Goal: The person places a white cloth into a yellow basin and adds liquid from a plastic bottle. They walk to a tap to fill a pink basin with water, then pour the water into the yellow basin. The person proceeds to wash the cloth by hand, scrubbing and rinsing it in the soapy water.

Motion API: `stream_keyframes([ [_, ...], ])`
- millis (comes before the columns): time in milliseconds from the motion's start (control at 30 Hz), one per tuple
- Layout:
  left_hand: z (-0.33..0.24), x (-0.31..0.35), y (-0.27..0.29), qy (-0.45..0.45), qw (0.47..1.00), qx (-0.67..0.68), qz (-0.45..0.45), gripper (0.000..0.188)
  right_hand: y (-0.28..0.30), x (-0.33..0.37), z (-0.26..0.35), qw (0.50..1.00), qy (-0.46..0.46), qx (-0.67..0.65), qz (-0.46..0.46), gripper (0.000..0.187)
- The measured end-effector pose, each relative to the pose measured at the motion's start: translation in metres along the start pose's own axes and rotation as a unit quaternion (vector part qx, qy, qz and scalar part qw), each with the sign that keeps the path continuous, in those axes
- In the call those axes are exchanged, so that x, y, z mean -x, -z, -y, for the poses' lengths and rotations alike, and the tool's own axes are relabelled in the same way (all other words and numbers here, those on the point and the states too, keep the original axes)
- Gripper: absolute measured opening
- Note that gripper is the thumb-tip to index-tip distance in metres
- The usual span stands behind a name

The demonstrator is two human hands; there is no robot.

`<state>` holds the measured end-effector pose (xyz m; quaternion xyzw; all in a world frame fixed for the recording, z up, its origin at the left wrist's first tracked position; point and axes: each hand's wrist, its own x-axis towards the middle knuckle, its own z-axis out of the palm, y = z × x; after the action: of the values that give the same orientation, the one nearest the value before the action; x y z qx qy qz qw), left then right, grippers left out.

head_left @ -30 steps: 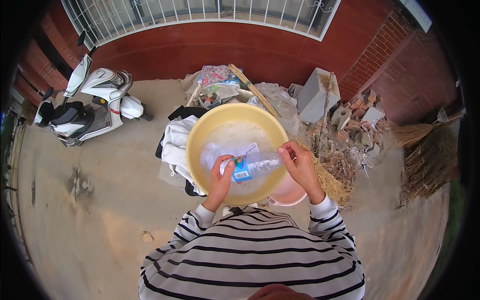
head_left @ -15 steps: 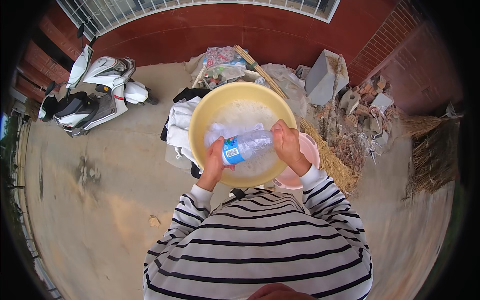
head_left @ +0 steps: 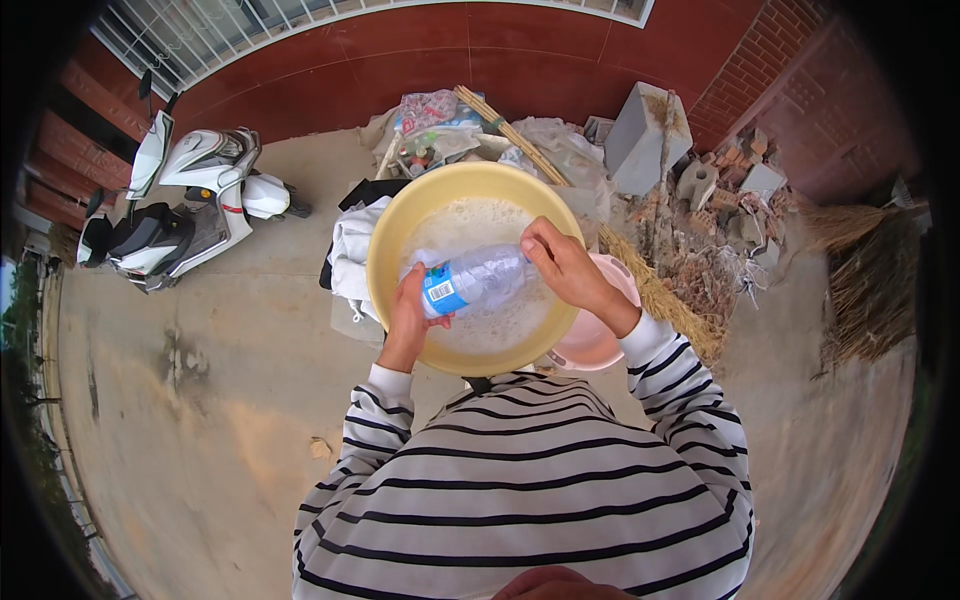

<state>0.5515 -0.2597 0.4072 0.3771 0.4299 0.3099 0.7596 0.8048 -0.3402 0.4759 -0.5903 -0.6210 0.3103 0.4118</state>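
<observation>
A clear plastic bottle with a blue label lies slantwise over a yellow basin. My left hand is wrapped round its labelled base end. At the other end, my right hand has its fingers closed in a pinch on the neck; the cap, if any, is hidden by them. Foamy water fills the lower part of the basin. Something white and cloth-like in the water is mostly covered by the bottle and my left hand.
A pink basin sits partly beneath the yellow one at right. White clothes lie at left. Beyond are bamboo poles, a grey block, rubble and straw brooms. A white scooter stands far left.
The bottle and my left hand have shifted slightly left. My right hand has turned at the neck, its wrist swinging outward to the right and its fingers loosening from a fist into a pinch.
</observation>
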Motion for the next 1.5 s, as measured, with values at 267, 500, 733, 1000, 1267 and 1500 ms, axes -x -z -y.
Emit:
stream_keyframes([
  [267, 0.003, -0.01, 0.016, 0.14, 0.986, 0.071, 0.063, 0.049, 0.021, -0.007, 0.011, 0.973, 0.203, 0.089, 0.066, 0.02],
  [500, -0.017, -0.017, 0.038, 0.08, 0.995, 0.05, 0.022, 0.051, 0.041, -0.003, 0.004, 0.986, 0.141, 0.083, -0.036, 0.029],
  [733, -0.077, -0.026, 0.035, -0.053, 0.994, -0.072, -0.063, 0.051, 0.016, 0.026, -0.037, 0.998, 0.039, -0.012, -0.056, 0.032],
  [1000, -0.08, -0.04, 0.041, -0.056, 0.991, -0.099, -0.067, 0.049, 0.01, 0.047, -0.047, 0.998, 0.007, -0.019, -0.061, 0.032],
  [1267, -0.077, -0.048, 0.041, -0.07, 0.976, -0.167, -0.121, 0.049, 0.012, 0.053, -0.048, 0.997, -0.007, -0.038, -0.071, 0.033],
  [1500, -0.079, -0.05, 0.043, -0.08, 0.972, -0.187, -0.122, 0.048, 0.014, 0.051, -0.047, 0.996, -0.021, -0.055, -0.072, 0.032],
])
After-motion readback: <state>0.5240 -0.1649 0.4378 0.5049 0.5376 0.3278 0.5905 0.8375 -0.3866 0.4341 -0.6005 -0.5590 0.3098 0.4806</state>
